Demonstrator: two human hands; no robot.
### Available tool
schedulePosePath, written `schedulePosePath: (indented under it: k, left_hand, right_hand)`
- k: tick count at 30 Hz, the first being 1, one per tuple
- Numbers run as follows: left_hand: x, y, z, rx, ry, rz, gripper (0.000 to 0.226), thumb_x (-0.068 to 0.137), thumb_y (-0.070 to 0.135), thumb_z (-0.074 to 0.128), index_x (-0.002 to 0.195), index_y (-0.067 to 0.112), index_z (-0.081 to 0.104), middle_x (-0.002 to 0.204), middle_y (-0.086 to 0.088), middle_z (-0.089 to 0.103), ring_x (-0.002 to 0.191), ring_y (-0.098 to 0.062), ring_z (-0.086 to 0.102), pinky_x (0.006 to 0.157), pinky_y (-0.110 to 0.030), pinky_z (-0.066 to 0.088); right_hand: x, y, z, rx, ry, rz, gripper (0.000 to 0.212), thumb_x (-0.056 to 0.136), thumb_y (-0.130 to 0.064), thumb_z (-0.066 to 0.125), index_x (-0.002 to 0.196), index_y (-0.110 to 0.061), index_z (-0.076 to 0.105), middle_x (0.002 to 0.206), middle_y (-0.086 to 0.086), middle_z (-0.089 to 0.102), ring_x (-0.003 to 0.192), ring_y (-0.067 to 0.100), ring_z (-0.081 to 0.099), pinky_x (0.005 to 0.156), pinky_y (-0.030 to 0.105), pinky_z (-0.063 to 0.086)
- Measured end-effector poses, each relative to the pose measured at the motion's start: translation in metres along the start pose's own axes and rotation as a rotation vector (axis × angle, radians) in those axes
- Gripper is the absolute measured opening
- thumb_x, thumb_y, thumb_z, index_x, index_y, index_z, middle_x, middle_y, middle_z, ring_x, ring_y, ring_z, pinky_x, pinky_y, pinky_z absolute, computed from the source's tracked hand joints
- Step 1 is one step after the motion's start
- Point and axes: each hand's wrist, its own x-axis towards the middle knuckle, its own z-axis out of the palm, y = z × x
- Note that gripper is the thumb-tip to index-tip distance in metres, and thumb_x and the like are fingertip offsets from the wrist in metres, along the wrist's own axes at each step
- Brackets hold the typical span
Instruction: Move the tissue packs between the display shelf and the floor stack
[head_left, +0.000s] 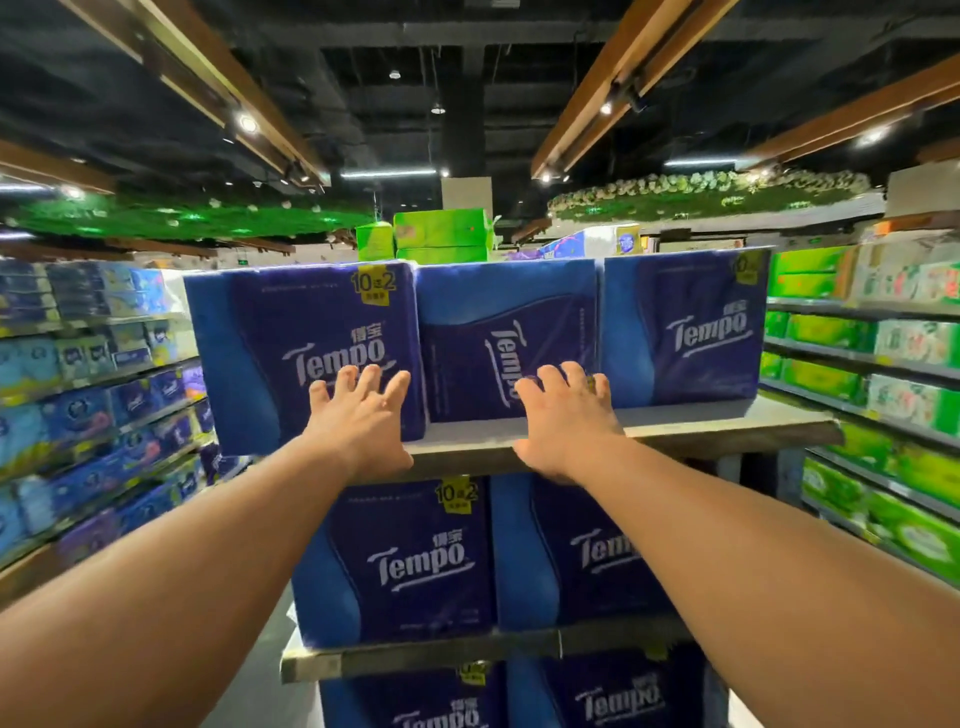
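Tall display shelf (675, 423) dead ahead, blue Tempo packs on every tier. Top tier holds three: left pack (291, 353) sticking out past the board's front edge, middle pack (506, 338) set back and turned sideways, right pack (680, 327) upright. Left hand (358, 415), fingers spread, is flat against the left pack; right hand (563, 415), fingers spread and curled, is pressed on the middle pack's lower front. Neither hand has closed around anything.

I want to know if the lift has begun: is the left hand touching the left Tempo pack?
Touching: head view shows left hand fingertips pressed on left Tempo pack.
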Motion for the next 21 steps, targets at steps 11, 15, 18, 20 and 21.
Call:
schedulePosePath:
  k: [11,15,18,20,21]
  left_hand:
    - [-0.177,0.057,-0.024,-0.051,-0.036,0.096,0.103,0.078,0.061,0.065,0.157,0.028,0.008,0.157,-0.004,0.024,0.145,-0.031,0.018,0.115,-0.056,0.023]
    - [-0.263,0.076,0.003,-0.052,-0.209,0.109,0.106,0.077,0.063,0.067,0.158,0.027,0.008,0.158,-0.006,0.024,0.144,-0.033,0.019,0.113,-0.056,0.026]
    - [-0.324,0.094,0.029,-0.046,-0.338,0.13,0.103,0.078,0.058,0.066,0.157,0.026,0.008,0.156,-0.007,0.025,0.143,-0.034,0.02,0.113,-0.057,0.025]
    - [-0.361,0.109,0.046,-0.059,-0.389,0.149,0.1,0.078,0.056,0.066,0.157,0.026,0.011,0.154,-0.007,0.028,0.142,-0.034,0.022,0.113,-0.057,0.024]
    - [-0.38,0.117,0.054,-0.064,-0.417,0.162,0.099,0.079,0.055,0.065,0.157,0.026,0.011,0.153,-0.008,0.029,0.141,-0.035,0.022,0.113,-0.057,0.024]
  right_hand:
    - [-0.202,0.006,-0.025,0.022,-0.107,0.073,0.066,0.091,-0.05,0.057,0.148,-0.025,0.034,0.151,0.007,0.034,0.142,0.033,0.024,0.115,0.055,0.021]
    - [-0.295,-0.01,-0.003,0.043,-0.3,0.075,0.072,0.085,-0.064,0.058,0.143,-0.027,0.037,0.142,0.005,0.041,0.135,0.033,0.031,0.109,0.056,0.027]
    - [-0.368,-0.022,0.023,0.045,-0.442,0.069,0.076,0.083,-0.069,0.058,0.143,-0.026,0.038,0.142,0.005,0.04,0.135,0.035,0.031,0.109,0.058,0.026]
    - [-0.411,-0.028,0.04,0.049,-0.504,0.068,0.077,0.082,-0.07,0.057,0.143,-0.026,0.037,0.143,0.005,0.04,0.135,0.036,0.031,0.108,0.058,0.026]
    - [-0.433,-0.03,0.049,0.057,-0.541,0.072,0.077,0.082,-0.07,0.057,0.143,-0.026,0.038,0.142,0.005,0.04,0.134,0.035,0.031,0.108,0.058,0.026]
